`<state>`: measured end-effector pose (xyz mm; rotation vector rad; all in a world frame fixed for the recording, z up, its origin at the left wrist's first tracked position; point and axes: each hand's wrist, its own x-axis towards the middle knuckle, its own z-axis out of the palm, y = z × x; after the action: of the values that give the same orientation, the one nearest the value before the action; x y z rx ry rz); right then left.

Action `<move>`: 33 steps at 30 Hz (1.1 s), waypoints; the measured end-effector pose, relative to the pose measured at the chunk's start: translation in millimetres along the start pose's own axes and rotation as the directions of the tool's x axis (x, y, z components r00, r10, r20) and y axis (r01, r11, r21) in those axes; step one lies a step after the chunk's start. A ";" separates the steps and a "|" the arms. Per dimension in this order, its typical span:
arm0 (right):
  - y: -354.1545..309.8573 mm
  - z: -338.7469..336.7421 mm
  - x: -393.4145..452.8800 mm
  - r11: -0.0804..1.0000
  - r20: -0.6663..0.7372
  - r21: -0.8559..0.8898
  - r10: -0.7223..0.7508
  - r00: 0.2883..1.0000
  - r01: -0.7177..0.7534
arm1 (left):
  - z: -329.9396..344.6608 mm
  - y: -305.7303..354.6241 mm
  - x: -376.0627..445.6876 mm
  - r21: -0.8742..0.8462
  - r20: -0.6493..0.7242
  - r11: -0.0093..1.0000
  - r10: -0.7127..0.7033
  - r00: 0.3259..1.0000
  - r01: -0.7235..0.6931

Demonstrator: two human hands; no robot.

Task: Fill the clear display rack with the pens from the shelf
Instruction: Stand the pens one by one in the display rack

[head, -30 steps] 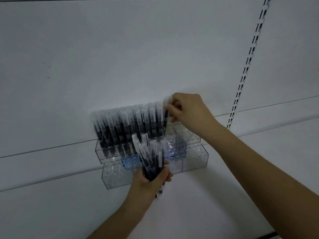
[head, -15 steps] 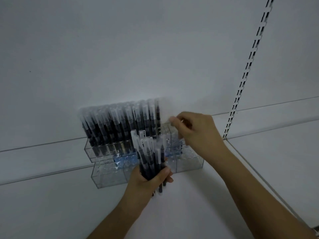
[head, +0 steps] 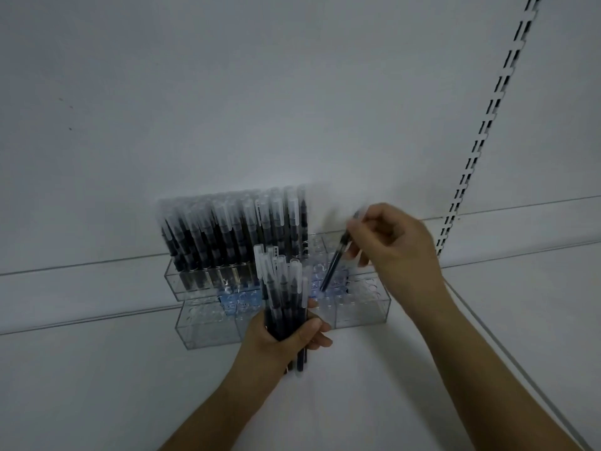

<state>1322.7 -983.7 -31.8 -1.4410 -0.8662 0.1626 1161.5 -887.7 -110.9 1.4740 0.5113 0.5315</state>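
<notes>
pen (head: 335, 265) tilted below right-hand grip (head: 390, 242)

This looks like a shop, at a stationery display. The white shelf (head: 487, 320) is backed by a plain white panel (head: 260, 92), and at the right a slotted metal upright (head: 481, 151) runs up it, the kind that carries shop shelving. A clear tiered display rack (head: 361, 307) stands at the far edge of the shelf, with many identical capped pens (head: 234, 229) upright in its far row, like goods for sale.
</notes>
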 end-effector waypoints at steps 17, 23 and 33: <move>-12.1 33.3 48.7 0.818 0.228 -0.524 -0.132 0.965 0.236 | -2.7 -0.5 0.2 -0.038 0.047 0.999 0.025 0.999 -0.024; -12.2 44.1 49.3 0.660 0.284 -0.695 -0.111 0.952 0.284 | -1.6 -2.4 1.3 0.011 0.057 1.000 0.008 0.998 -0.009; -8.2 -2.8 1.2 0.882 0.045 -0.469 -0.021 0.999 0.040 | -2.7 -1.6 -0.6 -0.048 0.061 0.999 0.016 0.998 -0.013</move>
<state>1322.0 -986.6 -23.6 -1.8808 -1.0037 -0.0522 1159.5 -886.0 -112.6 1.4445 0.4375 0.5050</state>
